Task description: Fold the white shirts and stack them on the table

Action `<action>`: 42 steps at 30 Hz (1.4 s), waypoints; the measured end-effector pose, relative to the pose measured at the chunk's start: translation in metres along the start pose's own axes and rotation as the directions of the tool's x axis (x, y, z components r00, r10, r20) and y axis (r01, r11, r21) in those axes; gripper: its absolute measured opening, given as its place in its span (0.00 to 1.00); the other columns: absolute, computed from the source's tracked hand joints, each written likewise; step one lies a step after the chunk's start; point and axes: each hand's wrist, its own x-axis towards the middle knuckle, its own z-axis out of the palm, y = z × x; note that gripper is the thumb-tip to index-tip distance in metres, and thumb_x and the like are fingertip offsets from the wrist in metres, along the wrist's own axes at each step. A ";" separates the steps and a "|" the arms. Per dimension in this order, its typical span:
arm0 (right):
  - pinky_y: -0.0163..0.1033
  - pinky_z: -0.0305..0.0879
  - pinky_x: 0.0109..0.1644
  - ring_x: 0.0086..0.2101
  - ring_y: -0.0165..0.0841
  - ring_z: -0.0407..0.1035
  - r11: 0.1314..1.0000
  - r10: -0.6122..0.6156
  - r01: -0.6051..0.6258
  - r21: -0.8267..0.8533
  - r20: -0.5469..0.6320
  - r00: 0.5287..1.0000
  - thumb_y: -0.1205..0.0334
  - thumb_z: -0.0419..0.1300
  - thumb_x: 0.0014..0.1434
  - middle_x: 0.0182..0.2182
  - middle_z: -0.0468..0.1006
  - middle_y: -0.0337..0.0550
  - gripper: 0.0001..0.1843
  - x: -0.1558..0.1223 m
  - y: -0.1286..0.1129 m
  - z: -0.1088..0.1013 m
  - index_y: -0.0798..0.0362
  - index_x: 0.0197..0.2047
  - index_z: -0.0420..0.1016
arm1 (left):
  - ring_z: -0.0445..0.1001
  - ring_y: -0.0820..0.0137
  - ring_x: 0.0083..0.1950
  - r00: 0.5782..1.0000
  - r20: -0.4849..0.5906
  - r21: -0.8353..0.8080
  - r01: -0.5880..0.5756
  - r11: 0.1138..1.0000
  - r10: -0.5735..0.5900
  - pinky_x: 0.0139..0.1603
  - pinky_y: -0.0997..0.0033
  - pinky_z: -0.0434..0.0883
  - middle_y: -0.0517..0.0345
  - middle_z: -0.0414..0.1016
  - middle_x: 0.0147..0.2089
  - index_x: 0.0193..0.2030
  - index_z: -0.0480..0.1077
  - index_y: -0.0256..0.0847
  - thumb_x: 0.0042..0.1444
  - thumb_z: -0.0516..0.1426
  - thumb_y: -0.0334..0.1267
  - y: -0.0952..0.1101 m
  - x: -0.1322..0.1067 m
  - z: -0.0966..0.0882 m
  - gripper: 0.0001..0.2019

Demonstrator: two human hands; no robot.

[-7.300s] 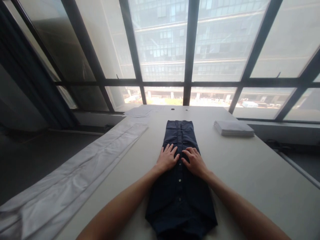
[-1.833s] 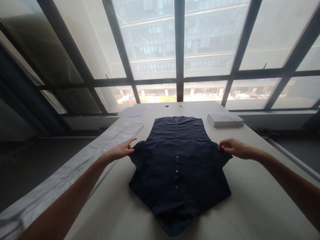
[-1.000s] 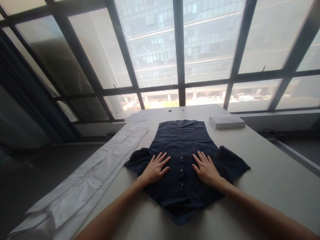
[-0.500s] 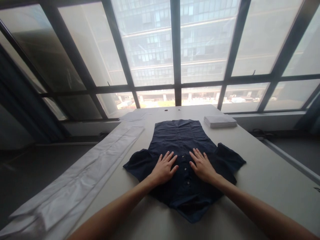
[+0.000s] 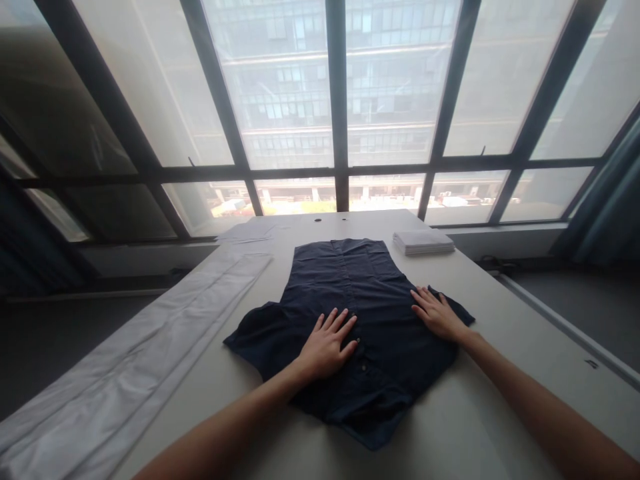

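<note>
A dark navy button-up shirt lies spread on the white table, its hem toward the window and its collar end nearest me. Its short sleeves reach out to either side, and a row of small buttons runs down the middle. My left hand rests flat on the shirt beside the button line, fingers spread. Over at the right sleeve's shoulder, my right hand lies on the cloth with its fingers stretched out. Neither hand grips anything.
A folded white cloth stack sits at the far right of the table. Along the left edge runs a long wrinkled white cloth, with flat white sheets beyond it. Tall framed windows stand behind the table.
My right hand has slid outward from beside the buttons to the right sleeve, smoothing the cloth there. My left hand stays near the button line. The view has turned slightly right.
</note>
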 end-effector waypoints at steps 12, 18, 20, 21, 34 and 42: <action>0.59 0.40 0.72 0.72 0.42 0.38 0.985 -0.142 0.152 0.080 -0.112 0.983 0.51 0.42 0.71 0.73 0.48 0.49 0.32 -0.010 -0.116 -0.005 0.55 0.73 0.55 | 0.40 0.55 0.78 1.000 -0.007 0.000 -0.016 1.000 0.016 0.74 0.41 0.44 0.59 0.43 0.78 0.76 0.46 0.57 0.69 0.43 0.60 0.002 -0.001 -0.001 0.32; 0.55 0.37 0.73 0.72 0.40 0.39 0.954 -0.255 0.251 0.161 0.005 0.967 0.50 0.44 0.71 0.73 0.48 0.48 0.33 -0.025 -0.152 0.011 0.53 0.74 0.53 | 0.40 0.54 0.78 1.000 0.008 -0.007 -0.030 1.000 0.030 0.74 0.40 0.44 0.59 0.43 0.78 0.76 0.45 0.59 0.69 0.43 0.60 0.002 -0.001 0.000 0.31; 0.53 0.37 0.74 0.72 0.40 0.40 0.956 -0.249 0.244 0.164 0.012 0.968 0.49 0.45 0.71 0.73 0.48 0.48 0.33 -0.026 -0.150 0.012 0.54 0.74 0.54 | 0.39 0.55 0.78 1.000 0.011 -0.015 -0.025 1.000 0.025 0.74 0.40 0.43 0.58 0.43 0.78 0.76 0.46 0.58 0.69 0.42 0.61 0.002 0.000 0.000 0.31; 0.53 0.37 0.74 0.72 0.40 0.40 0.957 -0.244 0.238 0.165 0.013 0.970 0.50 0.45 0.70 0.73 0.48 0.49 0.33 -0.026 -0.149 0.012 0.54 0.74 0.54 | 0.39 0.55 0.78 1.000 0.015 -0.020 -0.025 0.999 0.026 0.74 0.40 0.43 0.58 0.43 0.78 0.76 0.46 0.57 0.69 0.42 0.61 0.001 0.001 0.000 0.31; 0.52 0.38 0.74 0.72 0.40 0.41 0.961 -0.226 0.221 0.164 0.016 0.974 0.50 0.47 0.69 0.73 0.48 0.48 0.33 -0.024 -0.149 0.011 0.54 0.74 0.55 | 0.42 0.54 0.78 0.984 -0.022 0.106 0.177 0.979 -0.175 0.73 0.39 0.45 0.56 0.40 0.79 0.76 0.45 0.55 0.71 0.41 0.59 -0.111 -0.061 -0.025 0.31; 0.56 0.44 0.73 0.70 0.41 0.48 0.937 -0.234 0.257 0.237 -0.120 0.965 0.54 0.47 0.70 0.71 0.56 0.48 0.28 -0.027 -0.148 0.005 0.52 0.69 0.64 | 0.45 0.57 0.77 0.992 -0.095 0.078 0.086 0.993 -0.079 0.74 0.42 0.45 0.53 0.50 0.77 0.73 0.57 0.48 0.71 0.46 0.54 -0.078 -0.051 -0.039 0.28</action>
